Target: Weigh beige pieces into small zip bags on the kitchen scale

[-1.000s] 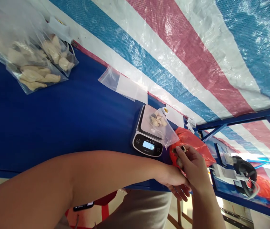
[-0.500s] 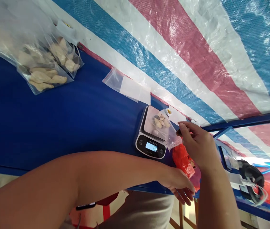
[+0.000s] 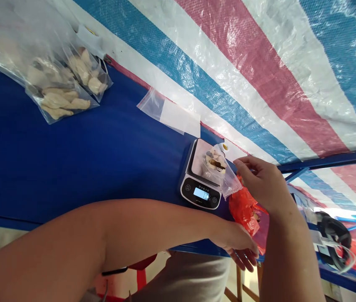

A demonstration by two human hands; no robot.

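In my head view, two bare grips of mine reach toward the right end of one blue tabletop [image 3: 108, 163]. My left grip [image 3: 242, 245] is at the near edge by the right corner, loosely open, fingers apart, nothing seen in it; I cannot tell whether it touches the one red bag [image 3: 242, 205] just beside it. My right grip [image 3: 261, 182] hangs nearer the far edge, thumb and fingers slightly parted and curled around nothing I can see. Between near and far edges, left of my right grip, sits one scale [image 3: 201, 183], its display [image 3: 201, 193] lit, the figures too blurred to read surely. On its plate lies one clear bag [image 3: 230, 183], its end hanging off toward the red bag. I count one dark brown piece [image 3: 217, 164] over several light pieces [image 3: 209, 160], too small to number; whether the dark one is inside the bag or on top, I cannot tell. Along the far edge are one flat clear bag [image 3: 150, 102] and two white sheets, one left of the scale [image 3: 193, 125], one behind it [image 3: 234, 153]. Toward the far left, at least two more clear bags, one nearer [image 3: 91, 102], one farther [image 3: 109, 83], hold pale chunks [image 3: 56, 102].
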